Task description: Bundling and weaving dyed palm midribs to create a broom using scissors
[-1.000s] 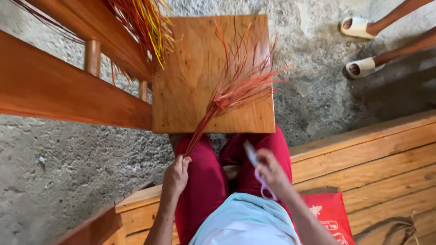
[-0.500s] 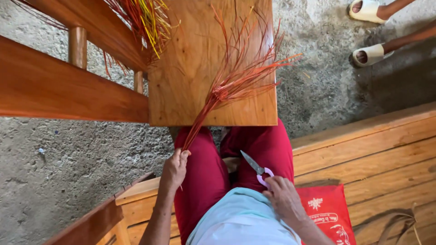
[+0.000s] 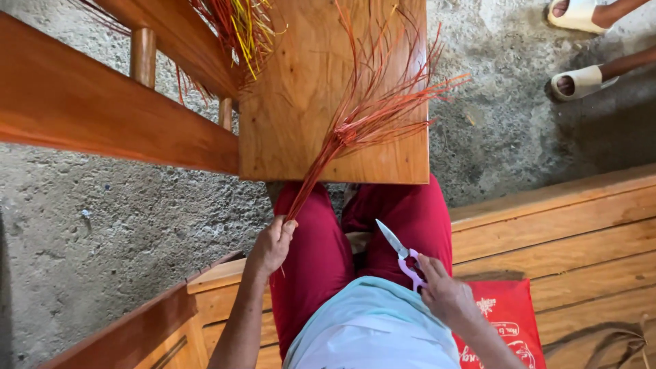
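- Left hand (image 3: pixel 272 244) stayed pinched on the bundle of red-orange straw strips (image 3: pixel 362 119) — fanned over the far wooden stool (image 3: pixel 287 102).
- Right hand (image 3: pixel 444 295) dropped nearer, fingers closed on pink-handled scissors (image 3: pixel 402 254) — blades parted.

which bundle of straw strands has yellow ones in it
The bundle by the wooden rail at top; the one in the left hand, fanned on the board, is all orange-red.

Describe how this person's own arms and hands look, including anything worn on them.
Both forearms are bare, with no sleeves reaching them, and no gloves, watch or bracelet can be seen. The left hand and the right hand are bare too; no rings can be made out. Each arm comes in from the bottom edge beside a pale blue top, above dark red trousers.
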